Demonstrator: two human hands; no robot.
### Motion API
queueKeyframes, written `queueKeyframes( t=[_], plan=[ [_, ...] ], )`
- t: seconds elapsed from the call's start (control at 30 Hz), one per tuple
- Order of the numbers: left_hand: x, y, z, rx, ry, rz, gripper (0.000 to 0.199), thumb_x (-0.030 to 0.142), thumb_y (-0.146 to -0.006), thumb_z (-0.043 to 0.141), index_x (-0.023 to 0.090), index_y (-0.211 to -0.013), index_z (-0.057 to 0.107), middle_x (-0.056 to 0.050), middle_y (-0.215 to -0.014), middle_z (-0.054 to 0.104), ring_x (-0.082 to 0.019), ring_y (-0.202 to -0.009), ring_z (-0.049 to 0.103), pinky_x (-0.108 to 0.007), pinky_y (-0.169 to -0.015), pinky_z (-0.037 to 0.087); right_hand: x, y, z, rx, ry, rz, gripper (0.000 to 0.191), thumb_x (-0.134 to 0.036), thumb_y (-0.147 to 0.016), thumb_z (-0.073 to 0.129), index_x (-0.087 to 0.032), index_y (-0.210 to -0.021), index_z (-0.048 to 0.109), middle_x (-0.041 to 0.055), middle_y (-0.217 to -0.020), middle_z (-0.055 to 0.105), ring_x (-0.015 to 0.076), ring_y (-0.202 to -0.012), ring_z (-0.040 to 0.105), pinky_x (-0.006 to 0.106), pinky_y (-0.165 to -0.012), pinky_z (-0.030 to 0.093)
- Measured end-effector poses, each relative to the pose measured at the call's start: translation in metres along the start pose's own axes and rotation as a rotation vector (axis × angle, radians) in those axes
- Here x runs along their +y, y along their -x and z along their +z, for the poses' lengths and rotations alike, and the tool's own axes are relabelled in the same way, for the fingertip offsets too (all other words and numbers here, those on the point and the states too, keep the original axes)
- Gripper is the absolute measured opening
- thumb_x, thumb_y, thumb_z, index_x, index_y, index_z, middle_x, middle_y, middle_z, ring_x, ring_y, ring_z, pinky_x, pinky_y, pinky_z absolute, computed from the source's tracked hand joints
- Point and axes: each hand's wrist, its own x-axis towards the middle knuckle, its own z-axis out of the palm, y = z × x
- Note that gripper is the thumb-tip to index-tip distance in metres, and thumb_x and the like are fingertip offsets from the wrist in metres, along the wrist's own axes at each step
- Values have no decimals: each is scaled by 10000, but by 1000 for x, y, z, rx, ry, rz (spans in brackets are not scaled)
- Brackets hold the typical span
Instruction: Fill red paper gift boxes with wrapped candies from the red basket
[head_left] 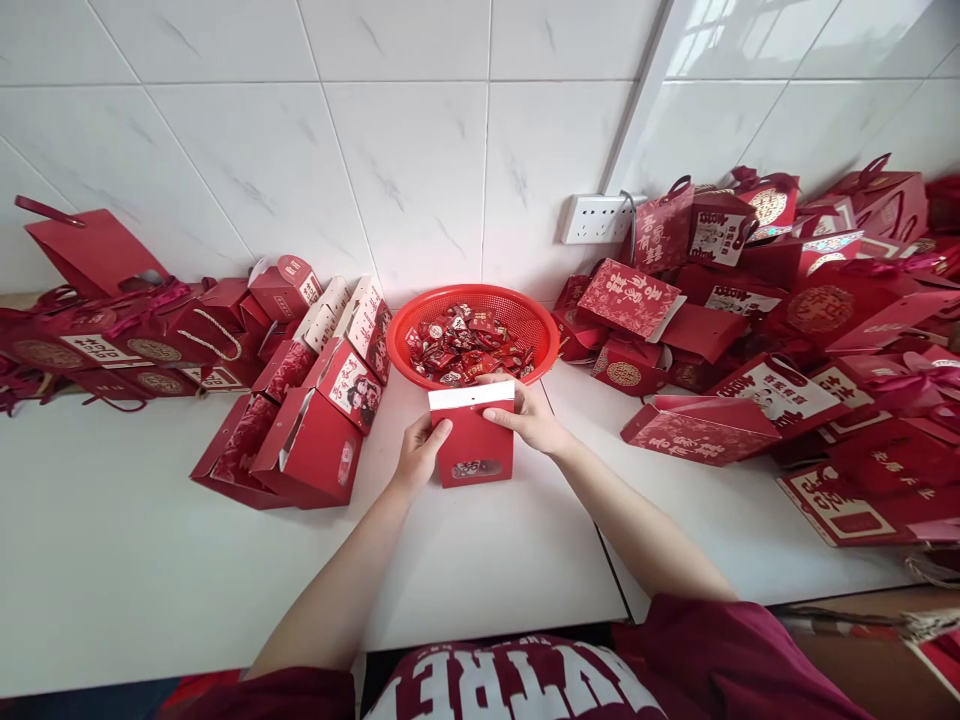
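Observation:
A red gift box (480, 435) with a white top flap and a small clear window stands upright on the white table. My left hand (421, 452) grips its left side, thumb on the front. On the right side, my right hand (534, 418) holds the upper edge, with its thumb over the front and its fingers behind. Red-wrapped candies show through the window. Just beyond the box sits a red plastic basket (397, 345) with many wrapped candies (480, 342) in it.
Red gift boxes (307, 440) stand in rows left of the basket, with bow-tied boxes (150, 340) farther left. A large pile of red boxes (795, 300) covers the right side. A white power strip (596, 220) is against the tiled wall (409, 170).

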Motion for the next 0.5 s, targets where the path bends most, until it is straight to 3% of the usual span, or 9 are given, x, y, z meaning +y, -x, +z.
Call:
queueKeyframes(
  t=[0.1, 0.23, 0.5],
  plan=[
    [1, -2, -1, 20, -24, 9, 410, 509, -826, 697, 146, -1017, 711, -89, -973, 740, -231, -854, 680, -318, -728, 543, 10, -2, 0, 11, -24, 23, 544, -495, -805, 725, -251, -1269, 579, 61, -1166, 698, 250, -1038, 669, 406, -929, 552],
    [3, -4, 0, 48, -51, 28, 404, 519, -799, 719, 143, -947, 720, -67, -898, 732, -207, -801, 660, -301, -710, 522, 16, -4, -1, -16, 10, -6, 410, -523, -840, 681, -235, -1132, 678, 54, -1113, 723, 256, -1008, 681, 426, -937, 547],
    [0, -6, 1, 94, -72, 61, 386, 523, -795, 710, 153, -903, 711, -35, -810, 688, -188, -754, 630, -297, -698, 504, 10, 4, 4, 1, 126, -241, 220, -403, -919, 610, -267, -1064, 703, 53, -1213, 688, 230, -1171, 615, 387, -991, 500]
  ],
)
